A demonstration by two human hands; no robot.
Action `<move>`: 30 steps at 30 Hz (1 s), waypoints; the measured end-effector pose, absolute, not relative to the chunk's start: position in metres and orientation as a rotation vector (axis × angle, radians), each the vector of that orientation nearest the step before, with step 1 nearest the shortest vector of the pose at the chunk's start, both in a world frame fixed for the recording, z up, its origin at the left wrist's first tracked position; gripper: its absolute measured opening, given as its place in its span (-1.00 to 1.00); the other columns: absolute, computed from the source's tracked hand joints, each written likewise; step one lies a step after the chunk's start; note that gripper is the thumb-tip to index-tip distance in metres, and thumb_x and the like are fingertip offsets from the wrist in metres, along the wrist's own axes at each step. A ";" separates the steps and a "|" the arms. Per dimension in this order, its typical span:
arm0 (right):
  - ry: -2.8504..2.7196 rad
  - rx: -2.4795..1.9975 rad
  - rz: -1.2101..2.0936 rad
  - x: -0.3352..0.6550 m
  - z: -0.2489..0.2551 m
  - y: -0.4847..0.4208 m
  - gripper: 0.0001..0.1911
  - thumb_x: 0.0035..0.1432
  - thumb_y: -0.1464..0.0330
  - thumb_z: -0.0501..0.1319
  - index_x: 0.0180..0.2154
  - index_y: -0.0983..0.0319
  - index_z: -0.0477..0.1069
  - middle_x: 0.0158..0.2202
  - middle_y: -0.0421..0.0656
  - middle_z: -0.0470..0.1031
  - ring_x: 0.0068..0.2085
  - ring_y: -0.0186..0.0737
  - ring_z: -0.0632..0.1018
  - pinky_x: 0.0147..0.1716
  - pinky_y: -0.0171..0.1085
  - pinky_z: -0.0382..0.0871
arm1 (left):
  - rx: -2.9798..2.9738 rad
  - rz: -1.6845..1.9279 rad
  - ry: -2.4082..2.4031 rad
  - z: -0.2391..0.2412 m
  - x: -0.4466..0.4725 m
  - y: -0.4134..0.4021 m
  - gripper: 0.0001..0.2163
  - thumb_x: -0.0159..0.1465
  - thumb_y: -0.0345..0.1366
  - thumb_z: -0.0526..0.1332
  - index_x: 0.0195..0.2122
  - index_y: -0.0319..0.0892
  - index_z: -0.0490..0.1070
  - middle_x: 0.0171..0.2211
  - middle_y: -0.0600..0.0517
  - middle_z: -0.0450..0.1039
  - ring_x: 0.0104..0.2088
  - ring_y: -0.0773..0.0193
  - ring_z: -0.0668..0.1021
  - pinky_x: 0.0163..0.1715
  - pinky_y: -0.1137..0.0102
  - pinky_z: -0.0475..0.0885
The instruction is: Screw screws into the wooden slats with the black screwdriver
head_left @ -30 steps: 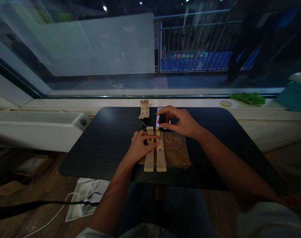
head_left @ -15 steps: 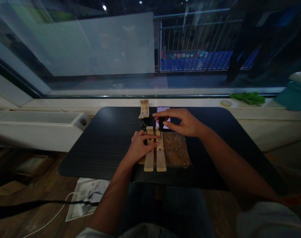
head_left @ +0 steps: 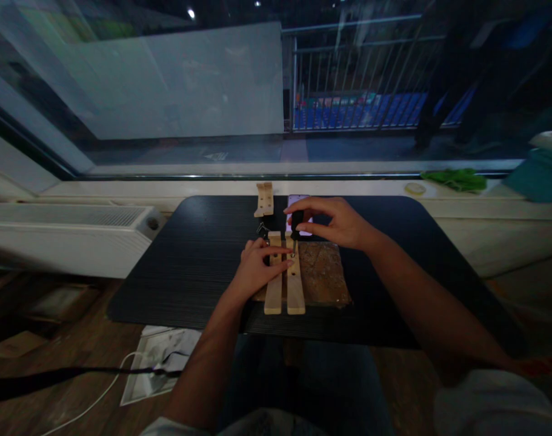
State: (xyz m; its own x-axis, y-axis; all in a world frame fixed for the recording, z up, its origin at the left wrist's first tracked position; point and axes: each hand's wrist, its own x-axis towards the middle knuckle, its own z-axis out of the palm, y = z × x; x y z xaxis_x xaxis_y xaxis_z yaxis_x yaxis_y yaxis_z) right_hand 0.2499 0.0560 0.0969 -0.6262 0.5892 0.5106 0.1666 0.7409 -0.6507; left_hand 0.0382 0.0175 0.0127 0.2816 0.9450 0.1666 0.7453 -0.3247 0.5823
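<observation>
Two pale wooden pieces with drilled holes, a left one (head_left: 273,297) and a right one (head_left: 295,295), lie side by side across a brown wrapped slab (head_left: 323,274). My left hand (head_left: 256,266) rests over the left piece, its index finger and thumb reaching onto the right piece on either side of a small screw (head_left: 292,255). My right hand (head_left: 337,223) grips the black handle of a screwdriver (head_left: 296,221) from above with fingertips. The screwdriver stands nearly upright, its tip at the screw. Whether the left fingertips touch the screw I cannot tell.
On the dark table (head_left: 176,266) a phone (head_left: 299,198) lies behind the right hand. Another drilled wooden part (head_left: 265,200) sits at the far edge, near small metal pieces (head_left: 262,229). A window sill beyond holds green leaves (head_left: 455,180). At left stands a radiator (head_left: 66,239).
My right fingers have shifted slightly around the screwdriver handle, and the handle has tilted a little. My left hand and the wooden pieces stay put.
</observation>
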 end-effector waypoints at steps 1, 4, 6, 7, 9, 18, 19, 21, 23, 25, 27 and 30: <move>-2.181 -0.569 0.741 0.250 0.097 0.056 -0.72 0.17 0.39 0.27 -0.05 0.23 0.47 -0.09 -0.11 0.58 -0.23 -0.32 0.58 -0.20 -0.30 0.47 | 2.164 0.697 1.524 0.013 0.038 0.017 -0.76 0.16 -0.13 0.37 -0.13 0.10 0.60 -0.25 0.02 0.37 -0.13 0.10 0.38 -0.02 0.16 0.28; -2.153 -0.598 0.762 0.249 0.096 0.056 -0.73 0.12 0.35 0.32 -0.11 0.23 0.48 -0.17 -0.14 0.57 -0.28 -0.33 0.56 -0.22 -0.31 0.46 | 2.160 0.698 1.526 0.012 0.038 0.017 -0.76 0.16 -0.13 0.36 -0.12 0.09 0.59 -0.24 0.02 0.37 -0.13 0.10 0.38 0.00 0.14 0.28; -2.144 -0.638 0.771 0.249 0.096 0.056 -0.73 0.10 0.32 0.33 -0.14 0.22 0.48 -0.22 -0.17 0.56 -0.30 -0.34 0.55 -0.24 -0.30 0.44 | 2.157 0.691 1.534 0.013 0.038 0.017 -0.76 0.16 -0.13 0.36 -0.12 0.08 0.60 -0.25 0.02 0.36 -0.14 0.11 0.38 0.00 0.14 0.27; -2.142 -0.659 0.776 0.248 0.096 0.056 -0.73 0.09 0.30 0.34 -0.15 0.22 0.48 -0.24 -0.18 0.55 -0.31 -0.34 0.54 -0.24 -0.29 0.44 | 2.155 0.686 1.539 0.013 0.038 0.017 -0.76 0.16 -0.13 0.37 -0.12 0.07 0.60 -0.25 0.02 0.36 -0.14 0.12 0.39 0.01 0.14 0.27; -2.138 -0.688 0.785 0.248 0.096 0.056 -0.73 0.07 0.27 0.34 -0.17 0.22 0.48 -0.26 -0.19 0.53 -0.30 -0.34 0.52 -0.23 -0.28 0.42 | 2.149 0.677 1.546 0.014 0.038 0.017 -0.75 0.16 -0.13 0.37 -0.12 0.06 0.60 -0.26 0.02 0.35 -0.15 0.12 0.39 0.01 0.15 0.26; -2.148 -0.714 0.743 0.249 0.095 0.057 -0.73 0.05 0.27 0.35 -0.21 0.23 0.43 -0.31 -0.22 0.48 -0.32 -0.36 0.50 -0.24 -0.29 0.39 | 2.162 0.686 1.529 0.012 0.037 0.017 -0.75 0.17 -0.10 0.35 -0.12 0.09 0.59 -0.27 0.03 0.33 -0.16 0.13 0.38 0.00 0.15 0.27; -2.148 -0.717 0.740 0.249 0.095 0.057 -0.73 0.05 0.27 0.35 -0.22 0.23 0.42 -0.31 -0.22 0.48 -0.33 -0.36 0.50 -0.25 -0.29 0.39 | 2.161 0.689 1.530 0.011 0.037 0.018 -0.75 0.17 -0.09 0.35 -0.12 0.09 0.59 -0.27 0.03 0.33 -0.16 0.13 0.38 0.00 0.15 0.27; -2.143 -0.714 0.734 0.249 0.094 0.057 -0.73 0.04 0.27 0.35 -0.22 0.23 0.42 -0.32 -0.22 0.47 -0.33 -0.35 0.50 -0.26 -0.29 0.39 | 2.159 0.687 1.535 0.011 0.037 0.018 -0.75 0.16 -0.09 0.35 -0.12 0.10 0.59 -0.28 0.04 0.32 -0.17 0.13 0.38 0.00 0.15 0.27; -2.136 -0.698 0.715 0.248 0.093 0.057 -0.72 0.04 0.28 0.36 -0.21 0.24 0.42 -0.30 -0.21 0.48 -0.33 -0.35 0.50 -0.26 -0.30 0.40 | 2.159 0.680 1.537 0.011 0.037 0.018 -0.75 0.16 -0.10 0.36 -0.12 0.10 0.59 -0.29 0.04 0.31 -0.17 0.14 0.38 0.00 0.15 0.27; -2.132 -0.671 0.685 0.247 0.093 0.057 -0.72 0.06 0.31 0.35 -0.17 0.24 0.44 -0.28 -0.19 0.50 -0.33 -0.34 0.51 -0.27 -0.30 0.41 | 2.162 0.675 1.538 0.012 0.037 0.018 -0.75 0.17 -0.11 0.35 -0.11 0.09 0.59 -0.28 0.04 0.32 -0.17 0.14 0.38 0.00 0.15 0.27; -2.138 -0.634 0.654 0.246 0.092 0.057 -0.72 0.09 0.35 0.33 -0.12 0.23 0.45 -0.24 -0.17 0.53 -0.33 -0.34 0.52 -0.28 -0.31 0.42 | 2.160 0.670 1.542 0.012 0.037 0.017 -0.75 0.17 -0.11 0.35 -0.11 0.09 0.59 -0.27 0.03 0.33 -0.16 0.13 0.38 0.00 0.15 0.26; -2.166 -0.580 0.615 0.245 0.092 0.057 -0.75 0.12 0.37 0.31 -0.11 0.24 0.48 -0.19 -0.13 0.58 -0.30 -0.33 0.54 -0.27 -0.32 0.42 | 2.155 0.666 1.546 0.011 0.038 0.018 -0.75 0.17 -0.11 0.35 -0.12 0.08 0.59 -0.24 0.02 0.35 -0.14 0.12 0.38 -0.01 0.15 0.27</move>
